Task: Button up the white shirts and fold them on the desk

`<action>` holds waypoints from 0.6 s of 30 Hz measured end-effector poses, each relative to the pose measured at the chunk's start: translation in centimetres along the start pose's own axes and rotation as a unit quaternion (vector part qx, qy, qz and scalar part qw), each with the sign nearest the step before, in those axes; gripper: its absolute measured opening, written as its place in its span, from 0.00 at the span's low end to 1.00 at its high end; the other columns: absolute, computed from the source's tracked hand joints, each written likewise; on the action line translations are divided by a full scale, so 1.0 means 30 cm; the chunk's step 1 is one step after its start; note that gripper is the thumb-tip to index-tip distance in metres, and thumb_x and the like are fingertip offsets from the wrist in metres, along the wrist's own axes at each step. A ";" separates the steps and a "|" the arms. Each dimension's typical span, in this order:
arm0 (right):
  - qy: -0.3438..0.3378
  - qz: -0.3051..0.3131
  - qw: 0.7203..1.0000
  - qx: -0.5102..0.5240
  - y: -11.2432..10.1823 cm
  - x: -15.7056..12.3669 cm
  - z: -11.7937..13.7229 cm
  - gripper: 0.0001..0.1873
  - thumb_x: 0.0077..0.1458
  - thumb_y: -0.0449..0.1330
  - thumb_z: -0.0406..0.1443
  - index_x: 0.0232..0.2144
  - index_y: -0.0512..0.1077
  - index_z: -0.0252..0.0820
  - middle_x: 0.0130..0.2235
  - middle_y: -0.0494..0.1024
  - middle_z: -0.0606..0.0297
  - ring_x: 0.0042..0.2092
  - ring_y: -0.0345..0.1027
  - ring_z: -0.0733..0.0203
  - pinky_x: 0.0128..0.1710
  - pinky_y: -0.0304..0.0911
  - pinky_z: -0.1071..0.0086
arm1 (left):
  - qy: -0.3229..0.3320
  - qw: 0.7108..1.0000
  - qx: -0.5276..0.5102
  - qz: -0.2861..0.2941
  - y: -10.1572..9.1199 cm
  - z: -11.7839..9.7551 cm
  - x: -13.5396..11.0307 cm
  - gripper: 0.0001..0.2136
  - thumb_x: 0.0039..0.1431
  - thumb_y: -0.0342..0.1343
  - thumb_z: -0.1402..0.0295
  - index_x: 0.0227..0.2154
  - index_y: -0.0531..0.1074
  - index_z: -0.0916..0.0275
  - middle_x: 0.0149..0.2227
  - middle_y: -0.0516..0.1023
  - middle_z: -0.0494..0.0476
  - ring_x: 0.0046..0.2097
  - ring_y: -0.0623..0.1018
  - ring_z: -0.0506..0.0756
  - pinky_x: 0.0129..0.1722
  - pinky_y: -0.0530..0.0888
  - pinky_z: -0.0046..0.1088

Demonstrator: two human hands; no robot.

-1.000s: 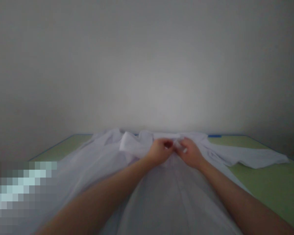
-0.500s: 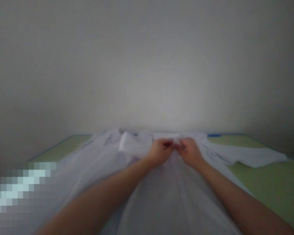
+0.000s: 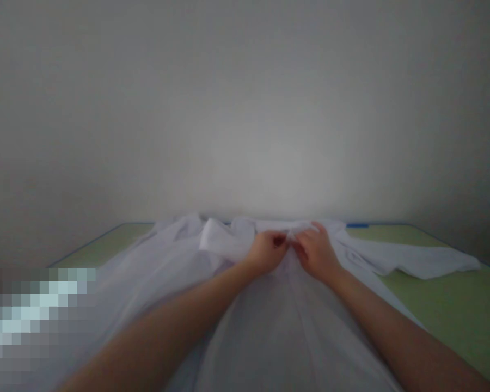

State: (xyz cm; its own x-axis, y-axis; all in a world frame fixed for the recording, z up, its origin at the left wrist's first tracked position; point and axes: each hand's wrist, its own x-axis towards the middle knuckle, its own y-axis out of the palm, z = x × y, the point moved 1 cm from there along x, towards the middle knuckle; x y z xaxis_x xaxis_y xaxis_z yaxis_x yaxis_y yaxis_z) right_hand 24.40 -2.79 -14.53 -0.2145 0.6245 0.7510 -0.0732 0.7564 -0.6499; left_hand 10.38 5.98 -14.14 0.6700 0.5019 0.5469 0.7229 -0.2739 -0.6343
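Observation:
A white garment (image 3: 269, 321) lies spread over a green table (image 3: 445, 305), its far end bunched near the wall and one sleeve (image 3: 416, 258) stretched out to the right. My left hand (image 3: 267, 251) is closed in a pinch on the fabric near the garment's top middle. Right beside it, almost touching, my right hand (image 3: 316, 251) also pinches the white fabric with curled fingers. Both forearms reach forward over the cloth.
A plain pale wall (image 3: 245, 109) rises directly behind the table's far edge, which carries blue tape (image 3: 357, 225). A blurred, pixelated patch (image 3: 32, 316) covers the lower left. Bare green tabletop shows at the right and far left.
My right hand has shifted slightly up and forward on the fabric; the small fold it held is now tucked under its fingers. The left hand has barely moved.

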 end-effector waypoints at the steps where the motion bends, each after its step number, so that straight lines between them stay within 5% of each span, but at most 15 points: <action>1: -0.006 0.001 1.000 -0.010 -0.002 0.001 0.003 0.09 0.58 0.49 0.35 0.32 0.69 0.40 0.34 0.73 0.62 0.40 0.64 0.60 0.58 0.42 0.56 | 0.004 1.000 0.006 0.002 0.001 0.003 0.000 0.09 0.54 0.49 0.69 0.24 0.72 0.65 0.24 0.73 0.51 0.28 0.69 0.49 0.26 0.62 0.22; 18: -0.116 0.030 0.982 -0.144 -0.019 0.004 0.035 0.10 0.57 0.49 0.30 0.30 0.70 0.41 0.28 0.70 0.63 0.36 0.61 0.60 0.59 0.41 0.52 | 0.037 0.995 0.080 0.035 -0.012 -0.005 -0.016 0.06 0.50 0.49 0.71 0.22 0.68 0.64 0.22 0.71 0.51 0.25 0.66 0.48 0.24 0.58 0.23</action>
State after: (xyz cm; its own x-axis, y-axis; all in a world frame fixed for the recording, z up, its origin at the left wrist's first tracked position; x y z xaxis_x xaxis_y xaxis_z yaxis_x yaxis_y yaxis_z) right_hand 23.39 -3.36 -14.19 -0.4293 0.6336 0.6436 0.2180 0.7642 -0.6070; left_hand 9.82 5.72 -14.07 0.7329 0.4227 0.5332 0.6417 -0.1688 -0.7482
